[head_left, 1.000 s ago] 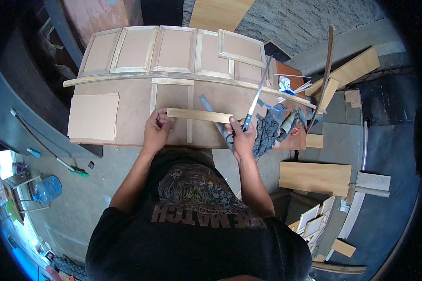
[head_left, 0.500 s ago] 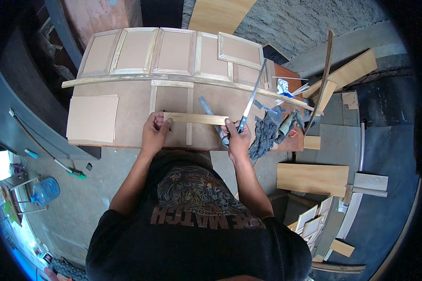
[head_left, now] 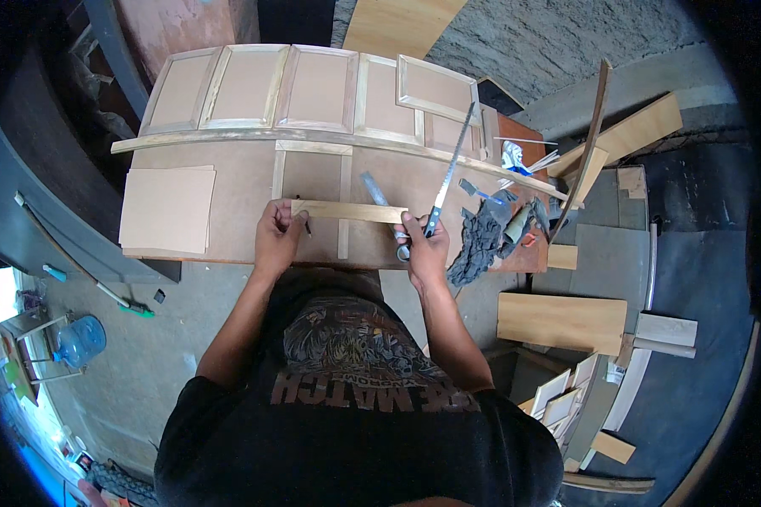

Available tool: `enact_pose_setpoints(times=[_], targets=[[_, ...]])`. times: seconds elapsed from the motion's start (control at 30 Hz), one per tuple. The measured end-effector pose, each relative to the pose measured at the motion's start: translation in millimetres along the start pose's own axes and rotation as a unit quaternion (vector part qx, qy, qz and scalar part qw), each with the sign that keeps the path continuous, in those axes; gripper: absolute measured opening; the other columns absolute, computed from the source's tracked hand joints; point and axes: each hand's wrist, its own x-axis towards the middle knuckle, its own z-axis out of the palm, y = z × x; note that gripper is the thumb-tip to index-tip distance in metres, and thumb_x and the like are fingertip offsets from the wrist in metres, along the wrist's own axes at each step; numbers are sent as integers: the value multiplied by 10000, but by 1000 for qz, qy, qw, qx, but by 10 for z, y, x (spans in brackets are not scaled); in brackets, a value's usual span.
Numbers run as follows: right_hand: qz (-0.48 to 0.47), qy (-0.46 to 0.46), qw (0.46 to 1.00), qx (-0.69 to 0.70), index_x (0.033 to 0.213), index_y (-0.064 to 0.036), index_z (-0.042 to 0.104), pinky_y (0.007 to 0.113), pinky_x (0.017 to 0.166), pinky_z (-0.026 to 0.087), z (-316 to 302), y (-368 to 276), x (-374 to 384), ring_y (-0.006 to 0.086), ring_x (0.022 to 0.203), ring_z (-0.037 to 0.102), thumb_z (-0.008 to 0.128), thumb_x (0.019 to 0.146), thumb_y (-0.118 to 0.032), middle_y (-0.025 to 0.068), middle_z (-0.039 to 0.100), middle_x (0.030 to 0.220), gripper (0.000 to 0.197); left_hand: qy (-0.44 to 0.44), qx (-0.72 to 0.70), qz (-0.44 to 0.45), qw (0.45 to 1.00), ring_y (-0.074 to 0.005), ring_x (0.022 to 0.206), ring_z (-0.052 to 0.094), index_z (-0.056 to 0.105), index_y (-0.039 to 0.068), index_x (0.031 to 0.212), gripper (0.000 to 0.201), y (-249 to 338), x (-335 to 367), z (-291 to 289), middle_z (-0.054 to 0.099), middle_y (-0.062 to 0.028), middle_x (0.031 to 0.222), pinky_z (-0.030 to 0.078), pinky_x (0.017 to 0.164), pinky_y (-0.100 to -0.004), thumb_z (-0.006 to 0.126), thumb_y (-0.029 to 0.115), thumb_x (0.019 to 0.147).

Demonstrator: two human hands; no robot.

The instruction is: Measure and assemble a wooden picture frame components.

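Observation:
A short light wooden strip (head_left: 347,210) is held level between my hands, above the near edge of the table. My left hand (head_left: 277,238) pinches its left end, and a thin dark stick like a pencil (head_left: 307,226) pokes out below those fingers. At the strip's right end, my right hand (head_left: 429,249) grips it and also holds a handsaw (head_left: 454,165), the narrow blade pointing up and away. Beneath the strip lies an open frame of wooden strips (head_left: 313,146), partly covered. A translucent tube-like thing (head_left: 371,187) runs under the strip near my right hand.
Framed panels (head_left: 245,89) line the table's far side behind a long wooden batten (head_left: 313,136). Thin brown sheets (head_left: 167,211) are stacked at left. A dark crumpled cloth (head_left: 475,245) and a brush (head_left: 479,193) lie right. Boards (head_left: 562,323) lie beyond the table's right end.
The strip and both hands have shifted slightly left in the picture. The saw stays in my right hand, its blade a little more upright.

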Motion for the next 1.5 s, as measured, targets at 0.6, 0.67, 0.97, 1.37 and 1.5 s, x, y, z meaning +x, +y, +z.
enact_pose_setpoints(times=[0.6,0.67,0.97,1.37,1.5], targets=[[27,-54,997,-36,907,-90,521,271,605,566,68,61,-64,186,798,750,785,958,-107,63,683,853,269,79,-31,34,996,-22,771,514,561,-17,1262,306,41,60,7,615,40,883,443,717,-196,690,18,987],[27,-59,997,-42,906,-91,519,272,606,567,60,71,-57,188,797,751,785,957,-104,63,684,857,272,80,-30,30,996,-26,782,527,550,-21,1286,338,-44,76,-2,622,32,902,454,733,-198,696,23,984],[48,-99,993,-47,861,-110,525,262,611,554,82,63,-76,206,833,764,794,949,-97,50,691,836,284,80,-42,15,996,-86,846,622,360,-24,1515,648,125,42,130,650,-44,1039,523,771,-239,710,28,973],[75,-162,980,-84,866,-111,520,275,640,556,99,231,-156,196,866,761,778,964,-103,74,729,915,276,153,-174,-75,970,-152,894,636,-37,88,1632,1009,208,-62,293,446,-157,1387,548,770,-284,712,4,961],[65,-152,982,-97,874,-103,527,271,649,558,25,396,-95,192,872,755,771,967,-92,79,721,916,261,166,-221,-103,956,-125,899,624,365,15,1546,650,-97,18,171,612,-69,1185,533,754,-268,705,79,995]])
